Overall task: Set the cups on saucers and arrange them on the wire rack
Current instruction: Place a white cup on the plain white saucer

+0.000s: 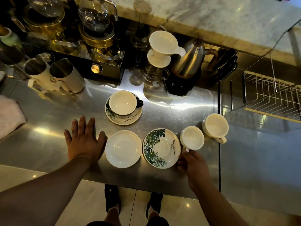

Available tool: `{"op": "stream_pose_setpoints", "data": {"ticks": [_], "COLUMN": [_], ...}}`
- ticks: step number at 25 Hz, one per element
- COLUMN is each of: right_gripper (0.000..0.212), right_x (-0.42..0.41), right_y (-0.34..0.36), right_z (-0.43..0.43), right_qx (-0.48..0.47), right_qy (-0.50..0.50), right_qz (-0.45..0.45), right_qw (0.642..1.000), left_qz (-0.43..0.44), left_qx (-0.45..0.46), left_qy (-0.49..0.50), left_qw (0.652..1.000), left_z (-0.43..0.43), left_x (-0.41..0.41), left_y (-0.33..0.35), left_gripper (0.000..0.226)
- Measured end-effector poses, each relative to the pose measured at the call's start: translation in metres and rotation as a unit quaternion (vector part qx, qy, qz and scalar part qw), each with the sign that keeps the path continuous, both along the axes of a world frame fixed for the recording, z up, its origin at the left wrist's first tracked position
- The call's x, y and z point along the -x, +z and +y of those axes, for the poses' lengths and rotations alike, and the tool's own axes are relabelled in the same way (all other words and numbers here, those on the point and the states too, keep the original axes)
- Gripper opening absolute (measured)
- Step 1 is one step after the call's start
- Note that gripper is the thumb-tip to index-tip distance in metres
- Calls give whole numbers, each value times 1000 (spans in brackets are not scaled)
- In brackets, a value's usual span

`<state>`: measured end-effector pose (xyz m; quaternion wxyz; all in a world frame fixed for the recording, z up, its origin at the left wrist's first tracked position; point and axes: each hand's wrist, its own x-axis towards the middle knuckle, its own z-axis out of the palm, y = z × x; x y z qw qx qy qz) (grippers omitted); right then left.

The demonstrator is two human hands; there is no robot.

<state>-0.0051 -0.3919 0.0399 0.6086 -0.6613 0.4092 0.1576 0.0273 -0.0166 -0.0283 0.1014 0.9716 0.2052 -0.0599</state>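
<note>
On the steel counter a white cup with a dark handle (123, 102) sits on a leaf-print saucer (130, 119). In front of it lie a plain white saucer (123, 148) and an empty leaf-print saucer (161, 148). Right of that stands a small white cup (192, 137); my right hand (193, 163) pinches its handle. A larger white cup (215, 125) stands further right. My left hand (84, 139) rests flat, fingers spread, left of the plain saucer. The wire rack (273, 93) stands at the far right.
Behind the cups are a white dripper on a glass server (160, 49), a steel kettle on a black base (189, 61), two milk pitchers (53, 74) and siphon brewers (94, 22). A pink cloth (9, 116) lies at the left. The counter's front edge is near my feet.
</note>
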Motion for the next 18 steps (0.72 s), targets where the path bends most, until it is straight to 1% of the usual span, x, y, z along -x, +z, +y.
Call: {"op": "stream_pose_setpoints", "data": {"ticks": [3,8,10,12,14,16,18], "right_gripper": [17,19,18,20,25,26,24], "right_x": [0,-3,-4,-7,-13,-21,-32], "right_y": [-1,1,4,10,20,30,39], "right_z": [-3,-13,-18,-21,-19,-11,3], "right_qx": [-24,26,40,63,73,70,70], "right_qy": [-19,-17,7,70,163,263,353], "right_qz": [-11,-32,-41,-52,-59,-64,-67], "right_qw": [999,999,998,994,982,960,931], "left_qz": [-2,-4,-3,-3,-3,-3,-2], "left_qx": [0,-4,-8,-10,-12,-10,-11], "left_qy": [0,-5,-5,-4,-4,-3,-3], "left_qw": [1000,1000,1000,1000,1000,1000,1000], "left_z": [0,2,2,2,2,2,3], "left_x": [0,0,0,0,-1,-1,0], "left_y": [-1,-3,-4,-5,-6,-6,-6], "left_gripper": [74,75,75,75,75,74,74]}}
